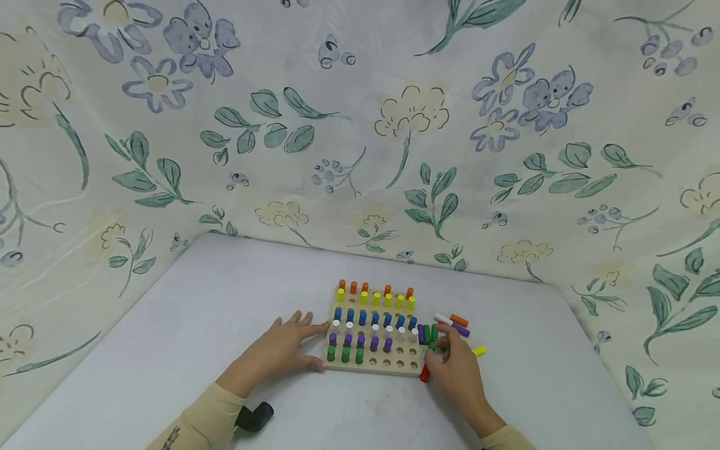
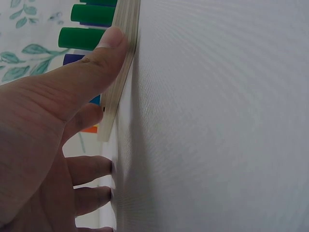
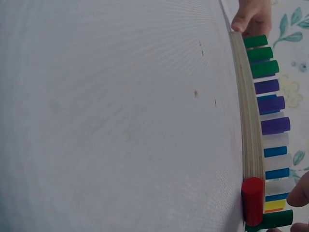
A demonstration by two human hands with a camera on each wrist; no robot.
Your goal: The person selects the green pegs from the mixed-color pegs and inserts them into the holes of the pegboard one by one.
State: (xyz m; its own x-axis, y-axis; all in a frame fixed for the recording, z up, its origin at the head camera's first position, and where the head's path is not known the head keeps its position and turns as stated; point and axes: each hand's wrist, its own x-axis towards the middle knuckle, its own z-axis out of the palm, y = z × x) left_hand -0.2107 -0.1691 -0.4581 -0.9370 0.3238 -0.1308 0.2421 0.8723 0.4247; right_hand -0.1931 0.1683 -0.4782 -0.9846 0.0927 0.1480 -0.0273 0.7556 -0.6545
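Note:
A wooden pegboard (image 1: 379, 370) lies on the table, with rows of orange, yellow, blue, white, purple and green pegs standing in it. My left hand (image 1: 284, 342) rests at its left side, fingers spread; in the left wrist view the thumb (image 2: 112, 43) presses on the board's edge. At the board's right side, my right hand (image 1: 458, 369) bends over loose pegs. Its thumb and fingers pinch a green peg (image 3: 279, 219), which is tilted up from the table in the right wrist view. A red peg (image 3: 253, 200) lies against the board's near right corner.
Loose pegs lie right of the board: purple (image 1: 460, 329), orange (image 1: 459, 320), white (image 1: 443, 319), yellow (image 1: 479, 351) and several green ones. A black rounded object (image 1: 257, 417) sits beside the left sleeve. Floral cloth (image 1: 360, 125) hangs behind the white table (image 1: 253, 275).

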